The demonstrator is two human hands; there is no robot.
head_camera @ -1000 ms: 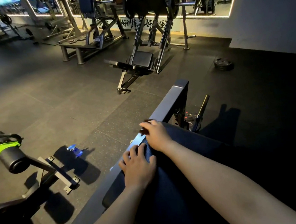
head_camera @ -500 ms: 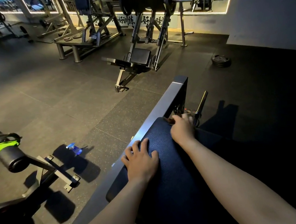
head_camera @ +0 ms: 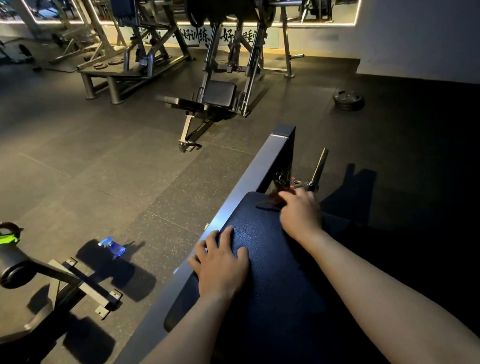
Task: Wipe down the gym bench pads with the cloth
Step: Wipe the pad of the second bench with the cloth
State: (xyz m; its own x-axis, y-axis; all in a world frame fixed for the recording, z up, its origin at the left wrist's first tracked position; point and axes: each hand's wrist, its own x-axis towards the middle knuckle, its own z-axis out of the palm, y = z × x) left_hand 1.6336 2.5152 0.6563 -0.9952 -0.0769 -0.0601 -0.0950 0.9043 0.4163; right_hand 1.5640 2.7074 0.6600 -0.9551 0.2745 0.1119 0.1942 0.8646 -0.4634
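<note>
Only one view here, the head cam, so here goes. Pretty dim gym.

The right hand (head_camera: 300, 215) is at the far end of the dark pad (head_camera: 272, 273). Its fingers (head_camera: 289, 199) are curled down over a dark cloth (head_camera: 269, 204), which pokes out just to the left of them and lies flat on the pad. The left hand (head_camera: 220, 261) is only bracing: palm down, fingers (head_camera: 209, 241) spread wide and holding nothing. They sit on the pad's left edge, with the grey frame rail (head_camera: 236, 200) just past the fingertips. A blue spray bottle (head_camera: 115, 248) stands on the floor (head_camera: 113, 171), well off to the left of the left fingers.

My read on progress is that it's mid-wipe on this one pad, with the cloth working the far end. I honestly can't tell which parts are already clean, as it's too dark for any streaks or sheen to show. The long stretch of pad nearer than both sets of fingers probably needs passes, plus the right side, which is lost in shadow. The seat pad on the machine (head_camera: 219, 96) way beyond the right fingers would come after that.
</note>
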